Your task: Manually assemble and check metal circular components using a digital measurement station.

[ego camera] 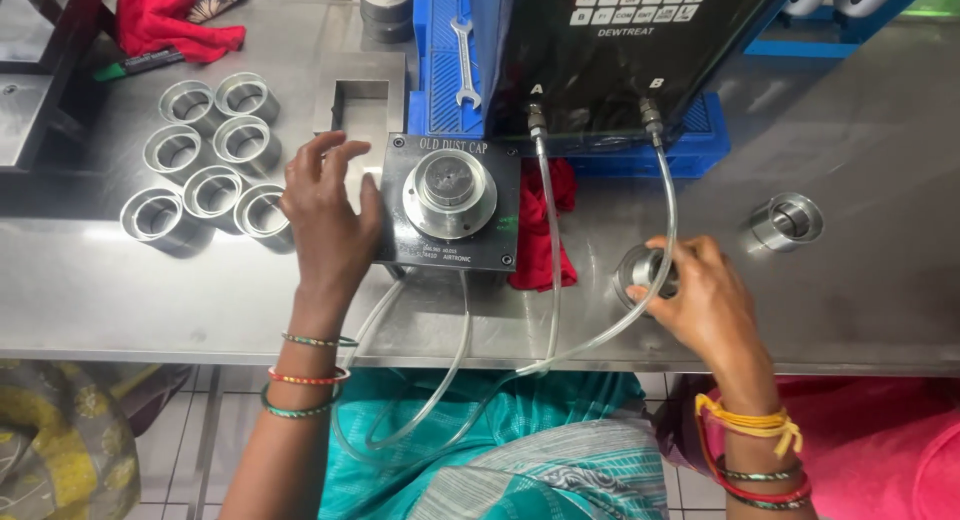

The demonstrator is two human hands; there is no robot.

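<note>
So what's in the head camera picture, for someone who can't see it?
A person's right hand grips a metal ring on a steel table, while the left hand rests beside a black gauge block. Seven more rings sit left.

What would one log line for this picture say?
left hand: open, touching black square gauge block | right hand: gripping shiny metal ring | steel table

Single head-worn view. Looked steeply down from above steel bench (850, 130), facing its far edge. Close range: near edge crossed lower frame, lap and tiled floor (190, 450) below. No second view shared scene.
</note>
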